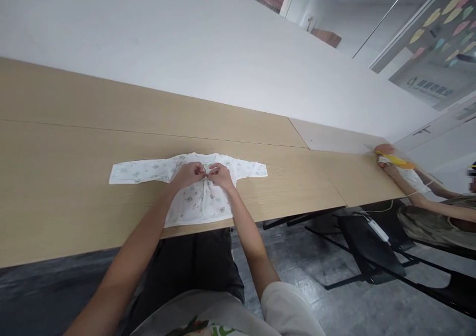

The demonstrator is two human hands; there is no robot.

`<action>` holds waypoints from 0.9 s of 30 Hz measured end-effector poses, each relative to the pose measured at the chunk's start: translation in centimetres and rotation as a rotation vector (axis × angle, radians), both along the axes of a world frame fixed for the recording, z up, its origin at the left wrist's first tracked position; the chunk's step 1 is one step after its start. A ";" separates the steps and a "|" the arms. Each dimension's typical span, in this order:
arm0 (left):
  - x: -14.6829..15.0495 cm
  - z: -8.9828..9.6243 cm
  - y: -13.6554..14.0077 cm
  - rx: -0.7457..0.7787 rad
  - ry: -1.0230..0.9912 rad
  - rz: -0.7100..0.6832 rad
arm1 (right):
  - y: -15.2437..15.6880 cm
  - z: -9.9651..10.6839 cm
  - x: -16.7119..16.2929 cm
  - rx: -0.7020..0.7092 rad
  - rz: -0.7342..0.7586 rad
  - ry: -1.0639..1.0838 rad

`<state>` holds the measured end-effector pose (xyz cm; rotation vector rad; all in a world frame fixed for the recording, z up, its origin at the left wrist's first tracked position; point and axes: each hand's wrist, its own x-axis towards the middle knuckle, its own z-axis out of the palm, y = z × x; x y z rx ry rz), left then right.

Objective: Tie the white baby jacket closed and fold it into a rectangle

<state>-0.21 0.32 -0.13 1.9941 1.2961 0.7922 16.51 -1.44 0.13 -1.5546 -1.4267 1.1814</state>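
Observation:
A small white baby shirt with a scattered print lies flat on the wooden table, neckline away from me and both sleeves spread sideways. My left hand pinches its front opening just below the neck. Close beside it, my right hand pinches the same opening from the other side, the fingertips of both hands nearly touching. Whatever small fastening may be between the fingers is hidden. Below the hands, the front seam runs down to the hem near the table's front edge.
The long wooden table runs along a white wall. At its far right end, another person's arms reach to a doll-like object with yellow and white cloth. Black folding chairs stand there, one carrying a white power strip.

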 end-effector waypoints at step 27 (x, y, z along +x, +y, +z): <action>-1.0 0.1 -3.1 -0.019 0.097 -0.034 | -4.7 2.2 -0.9 0.173 0.134 -0.603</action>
